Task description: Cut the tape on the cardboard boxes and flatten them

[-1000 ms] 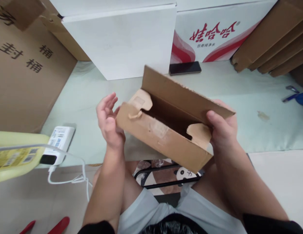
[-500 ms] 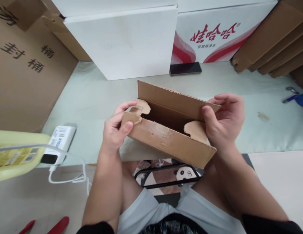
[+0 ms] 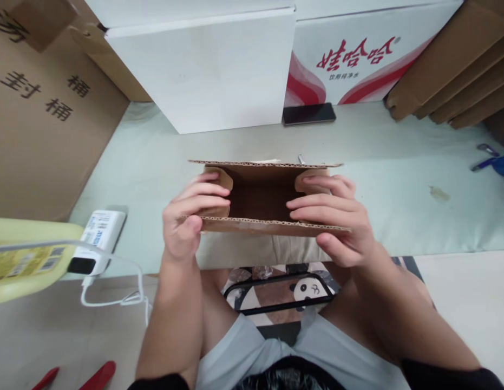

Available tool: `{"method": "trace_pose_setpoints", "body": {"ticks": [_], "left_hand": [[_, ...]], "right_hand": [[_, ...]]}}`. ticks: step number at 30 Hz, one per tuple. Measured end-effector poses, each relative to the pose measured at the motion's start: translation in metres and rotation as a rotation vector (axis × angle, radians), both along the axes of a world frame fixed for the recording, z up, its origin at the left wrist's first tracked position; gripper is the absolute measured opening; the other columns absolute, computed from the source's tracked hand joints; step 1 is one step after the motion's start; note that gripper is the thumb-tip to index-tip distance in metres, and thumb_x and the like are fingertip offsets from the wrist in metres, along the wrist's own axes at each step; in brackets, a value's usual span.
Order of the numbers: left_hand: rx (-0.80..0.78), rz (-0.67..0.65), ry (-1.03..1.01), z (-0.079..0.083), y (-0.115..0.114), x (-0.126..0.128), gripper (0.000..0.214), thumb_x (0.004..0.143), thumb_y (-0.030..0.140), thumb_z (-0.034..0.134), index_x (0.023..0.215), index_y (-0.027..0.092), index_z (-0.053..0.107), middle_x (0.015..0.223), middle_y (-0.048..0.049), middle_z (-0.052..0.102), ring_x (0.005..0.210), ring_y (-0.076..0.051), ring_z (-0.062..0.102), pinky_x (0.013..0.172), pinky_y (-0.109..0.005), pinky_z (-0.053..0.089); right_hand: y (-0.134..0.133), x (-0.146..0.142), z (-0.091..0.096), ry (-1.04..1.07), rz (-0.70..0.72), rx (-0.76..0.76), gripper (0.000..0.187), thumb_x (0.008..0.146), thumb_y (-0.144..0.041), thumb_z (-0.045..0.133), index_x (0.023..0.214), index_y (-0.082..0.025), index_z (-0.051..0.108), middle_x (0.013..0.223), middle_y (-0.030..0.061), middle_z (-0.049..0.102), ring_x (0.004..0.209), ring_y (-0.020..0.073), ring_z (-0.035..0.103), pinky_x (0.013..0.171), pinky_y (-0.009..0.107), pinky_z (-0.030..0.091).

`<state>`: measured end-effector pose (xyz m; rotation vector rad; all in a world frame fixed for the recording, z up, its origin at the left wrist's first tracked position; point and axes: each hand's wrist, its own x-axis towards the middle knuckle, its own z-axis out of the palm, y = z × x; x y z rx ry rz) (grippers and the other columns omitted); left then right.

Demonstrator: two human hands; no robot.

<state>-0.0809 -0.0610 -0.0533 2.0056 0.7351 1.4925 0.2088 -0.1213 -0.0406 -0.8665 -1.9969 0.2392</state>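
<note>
A small brown cardboard box (image 3: pixel 257 225) stands in front of me with its mouth facing up toward me; its inside is dark. The long front and back flaps are spread apart. My left hand (image 3: pixel 190 208) grips the box's left end, thumb outside the front flap and fingers over the left end flap. At the right end, my right hand (image 3: pixel 343 216) has its fingers on the right end flap, reaching into the mouth, with the thumb below the front flap. Both hands are closed round the cardboard.
White boxes (image 3: pixel 227 76) and a black phone (image 3: pixel 308 114) are at the back. A big carton (image 3: pixel 44 135) stands left, folded cardboard (image 3: pixel 446 70) right. Near the left edge are a white power bank (image 3: pixel 103 233) with a cable and a yellow container (image 3: pixel 28 276).
The box has turned level and tipped so that its mouth faces me. My right hand has moved left and down from the back flap to the right end flap and front flap.
</note>
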Motion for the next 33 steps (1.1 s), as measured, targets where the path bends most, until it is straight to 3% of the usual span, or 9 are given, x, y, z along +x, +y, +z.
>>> {"method": "trace_pose_setpoints", "body": {"ticks": [2, 5, 11, 17, 21, 24, 27, 30, 33], "left_hand": [[-0.019, -0.006, 0.128, 0.003, -0.001, -0.001, 0.061, 0.098, 0.069, 0.039, 0.092, 0.03, 0.086, 0.096, -0.0072, 0.08, 0.117, -0.034, 0.067, 0.11, -0.055, 0.051], [-0.002, -0.004, 0.216, 0.004, 0.0, -0.004, 0.064, 0.096, 0.072, 0.036, 0.092, 0.031, 0.086, 0.101, -0.0074, 0.08, 0.121, -0.035, 0.064, 0.112, -0.054, 0.048], [-0.061, 0.095, 0.243, -0.003, 0.0, -0.01, 0.067, 0.092, 0.078, 0.038, 0.097, 0.031, 0.085, 0.141, -0.0081, 0.063, 0.134, -0.04, 0.05, 0.12, -0.06, 0.033], [-0.093, 0.064, 0.075, -0.01, 0.001, -0.005, 0.067, 0.091, 0.079, 0.041, 0.087, 0.024, 0.078, 0.139, -0.0118, 0.054, 0.11, -0.033, 0.062, 0.103, -0.055, 0.049], [-0.016, 0.117, 0.035, -0.016, 0.006, -0.007, 0.056, 0.086, 0.079, 0.053, 0.091, 0.026, 0.071, 0.133, -0.0102, 0.056, 0.128, -0.036, 0.053, 0.114, -0.055, 0.043], [-0.029, 0.114, -0.051, -0.021, 0.011, -0.009, 0.053, 0.078, 0.076, 0.067, 0.096, 0.026, 0.066, 0.137, -0.0101, 0.053, 0.137, -0.037, 0.047, 0.118, -0.058, 0.035], [-0.1, 0.074, -0.179, -0.024, 0.015, -0.006, 0.055, 0.072, 0.074, 0.074, 0.097, 0.027, 0.063, 0.132, -0.0096, 0.055, 0.132, -0.036, 0.05, 0.112, -0.056, 0.039], [-0.211, 0.035, -0.3, -0.023, 0.015, 0.0, 0.055, 0.067, 0.071, 0.08, 0.096, 0.029, 0.06, 0.113, -0.006, 0.057, 0.115, -0.029, 0.058, 0.097, -0.045, 0.048], [-0.288, 0.044, -0.411, -0.019, 0.013, 0.005, 0.059, 0.057, 0.064, 0.089, 0.091, 0.03, 0.055, 0.095, -0.001, 0.054, 0.091, -0.021, 0.058, 0.078, -0.035, 0.049]], "right_hand": [[0.0, -0.001, 0.0, -0.054, 0.018, -0.039, 0.043, 0.103, -0.049, 0.038, 0.114, -0.027, 0.074, 0.113, 0.0047, 0.08, 0.131, 0.035, 0.059, 0.109, 0.056, 0.035], [-0.001, -0.002, 0.002, -0.103, 0.023, -0.112, 0.049, 0.103, -0.053, 0.036, 0.124, -0.027, 0.072, 0.112, 0.0055, 0.079, 0.136, 0.0362, 0.054, 0.113, 0.055, 0.028], [0.001, -0.004, 0.003, -0.076, 0.004, -0.088, 0.049, 0.102, -0.059, 0.037, 0.12, -0.026, 0.069, 0.104, 0.005, 0.075, 0.123, 0.0324, 0.057, 0.109, 0.052, 0.032], [0.002, -0.006, -0.002, -0.021, -0.052, 0.012, 0.044, 0.1, -0.056, 0.042, 0.123, -0.028, 0.067, 0.1, 0.0074, 0.066, 0.117, 0.0321, 0.054, 0.106, 0.053, 0.039], [0.004, -0.005, -0.005, 0.061, -0.138, 0.128, 0.043, 0.1, -0.056, 0.043, 0.125, -0.03, 0.066, 0.089, 0.0062, 0.059, 0.099, 0.0284, 0.057, 0.1, 0.051, 0.044], [0.003, -0.005, -0.007, 0.152, -0.221, 0.16, 0.042, 0.098, -0.058, 0.046, 0.122, -0.031, 0.068, 0.092, 0.0071, 0.061, 0.098, 0.029, 0.057, 0.097, 0.051, 0.046], [0.001, -0.007, -0.007, 0.386, -0.196, 0.077, 0.041, 0.095, -0.06, 0.045, 0.116, -0.033, 0.069, 0.092, 0.006, 0.064, 0.103, 0.03, 0.061, 0.1, 0.054, 0.048], [0.001, -0.007, -0.007, 0.722, -0.191, -0.066, 0.033, 0.092, -0.056, 0.047, 0.104, -0.033, 0.067, 0.093, 0.0048, 0.066, 0.103, 0.0282, 0.066, 0.099, 0.052, 0.052], [0.007, -0.002, -0.015, 0.881, -0.325, -0.233, 0.021, 0.085, -0.043, 0.056, 0.098, -0.029, 0.065, 0.097, 0.0035, 0.068, 0.097, 0.0231, 0.068, 0.086, 0.041, 0.056]]}}
